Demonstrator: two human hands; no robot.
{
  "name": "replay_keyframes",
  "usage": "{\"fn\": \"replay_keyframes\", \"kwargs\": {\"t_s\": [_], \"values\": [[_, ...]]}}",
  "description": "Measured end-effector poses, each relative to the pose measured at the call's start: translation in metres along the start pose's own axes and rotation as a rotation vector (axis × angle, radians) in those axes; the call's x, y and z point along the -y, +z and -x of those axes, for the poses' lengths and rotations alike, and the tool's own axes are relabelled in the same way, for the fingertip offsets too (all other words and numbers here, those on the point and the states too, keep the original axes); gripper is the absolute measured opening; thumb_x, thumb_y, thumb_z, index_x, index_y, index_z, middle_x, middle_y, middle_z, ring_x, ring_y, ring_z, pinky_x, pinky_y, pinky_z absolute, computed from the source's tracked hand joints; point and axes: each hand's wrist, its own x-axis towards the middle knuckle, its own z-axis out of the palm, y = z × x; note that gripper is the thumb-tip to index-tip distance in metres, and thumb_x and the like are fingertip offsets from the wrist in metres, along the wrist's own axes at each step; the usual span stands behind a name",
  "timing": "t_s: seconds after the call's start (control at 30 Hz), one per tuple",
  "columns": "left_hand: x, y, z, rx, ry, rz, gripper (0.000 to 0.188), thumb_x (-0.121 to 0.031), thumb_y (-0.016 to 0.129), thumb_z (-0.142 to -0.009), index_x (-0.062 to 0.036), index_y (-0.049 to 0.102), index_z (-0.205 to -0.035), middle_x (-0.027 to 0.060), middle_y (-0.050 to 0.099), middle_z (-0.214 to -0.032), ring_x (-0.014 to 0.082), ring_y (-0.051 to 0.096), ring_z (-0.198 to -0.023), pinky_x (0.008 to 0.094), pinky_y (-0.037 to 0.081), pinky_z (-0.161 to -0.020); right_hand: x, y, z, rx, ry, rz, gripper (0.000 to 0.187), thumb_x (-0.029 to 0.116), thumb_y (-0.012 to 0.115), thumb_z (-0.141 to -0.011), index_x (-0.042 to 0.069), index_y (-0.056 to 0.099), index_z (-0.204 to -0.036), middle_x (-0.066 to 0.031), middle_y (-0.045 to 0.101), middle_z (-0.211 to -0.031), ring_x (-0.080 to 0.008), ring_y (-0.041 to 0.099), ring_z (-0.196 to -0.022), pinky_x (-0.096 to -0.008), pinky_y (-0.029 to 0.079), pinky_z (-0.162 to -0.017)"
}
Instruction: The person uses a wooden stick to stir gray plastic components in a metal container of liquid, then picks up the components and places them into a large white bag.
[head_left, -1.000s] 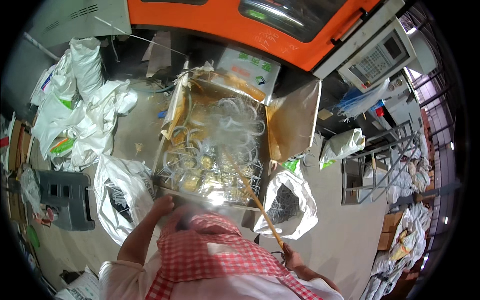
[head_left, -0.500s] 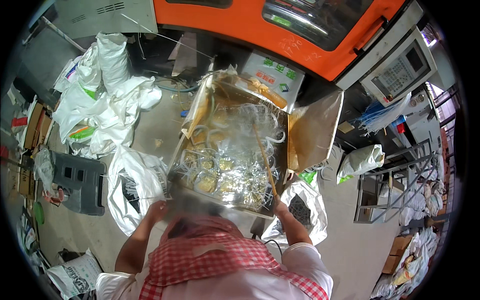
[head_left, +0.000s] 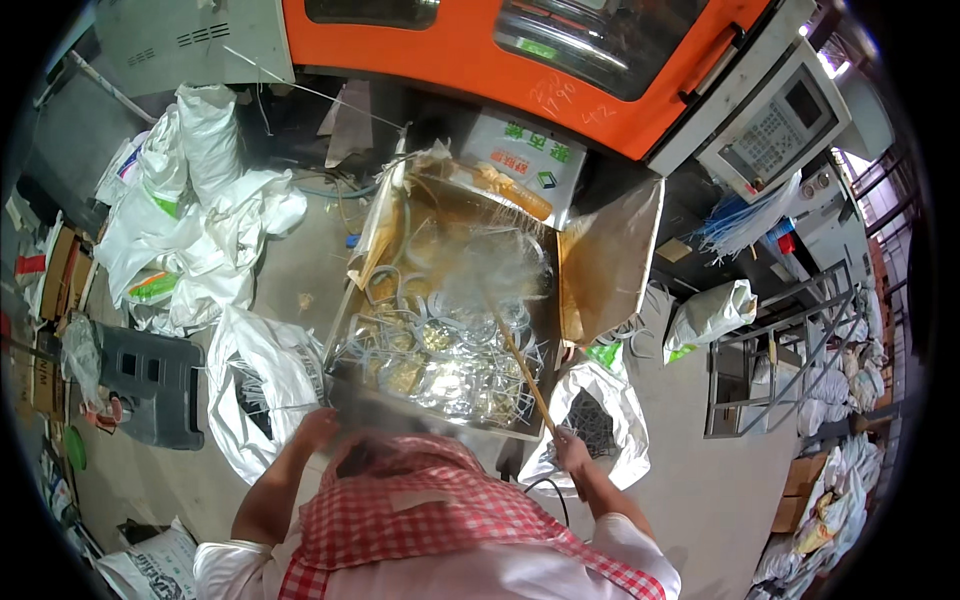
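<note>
Your right hand has drawn back and outward from the near right corner of the open-topped box since half a second ago, and your wooden stick has come back with it, its far end now nearer you and its slant more to the left.

How much is done cannot be judged exactly. A broad tangle of clear plastic pieces remains in the box, spread from its near edge toward the far edge. Outside the box, the left sack and the right sack each have some thin, pale grey pieces in them already.

Your stick crosses the box's near edge close to the near right corner. Its long axis runs obliquely, away from you and a little leftward, with the far end pointing at the tangle near the middle of the box; blur hides the very tip, so contact there is uncertain.

Your right hand is wrapped firmly around the stick's near end, over the right sack's mouth. Your left hand is just outside the near left corner, beside the left sack, fingers seemingly curled; whether it grips anything is unclear.
</note>
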Motion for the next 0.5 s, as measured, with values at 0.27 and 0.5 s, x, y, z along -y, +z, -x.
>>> {"fn": "replay_keyframes", "kwargs": {"t_s": [0.27,0.5], "values": [[-0.029,-0.011,0.003,0.071,0.068,-0.059,0.026,-0.024,0.053,-0.072,-0.0033,0.057,-0.088,0.0196,0.057,-0.09,0.0362,0.053,-0.088,0.0401,0.043,-0.075,0.011,0.028,-0.051,-0.325,0.015,-0.078,0.037,0.014,0.04,-0.089,0.005,0.041,-0.125,-0.0073,0.056,-0.078,-0.0131,0.05,-0.057,-0.0271,0.043,-0.05],[-0.001,-0.023,0.028,-0.017,0.031,-0.145,0.029,-0.015,0.062,-0.072,-0.0009,0.055,-0.096,0.0099,0.057,-0.073,0.0184,0.056,-0.068,0.0277,0.044,-0.065,0.029,0.039,-0.172,-0.304,0.159,0.191,0.029,0.017,0.036,-0.088,0.007,0.046,-0.113,-0.0172,0.059,-0.083,-0.0245,0.06,-0.071,-0.0297,0.045,-0.051]]}}
